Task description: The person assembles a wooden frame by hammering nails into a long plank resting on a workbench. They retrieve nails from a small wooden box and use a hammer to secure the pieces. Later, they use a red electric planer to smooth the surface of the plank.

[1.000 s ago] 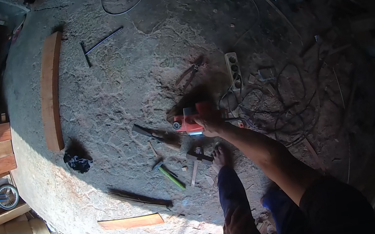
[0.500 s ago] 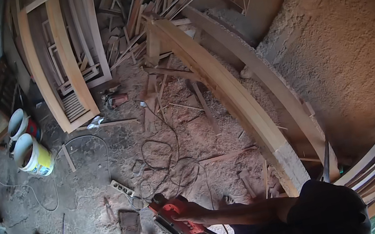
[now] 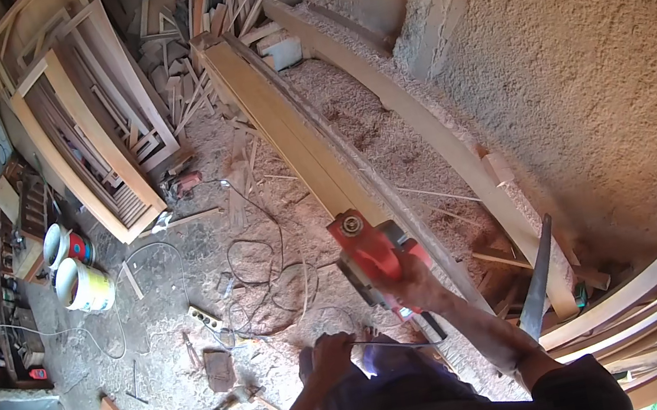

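My right hand is closed round the handle of a red electric planer. The planer is over the near part of a long, pale wooden beam, which stretches away to the far end; whether its sole touches the wood is hard to tell. Beside my knee, my left hand is closed, its fingers curled around the planer's dark power cord, which runs across my lap to the back of the tool.
A second beam lies to the right, with a handsaw near its close end. Wooden frames lean at the far left by two buckets. A power strip, looped cables and shavings cover the floor. Curved boards are stacked at right.
The planer has moved up and right from near my lap to over the beam, in my right hand. My left hand has come away from beneath it to my knee. The view has shifted.
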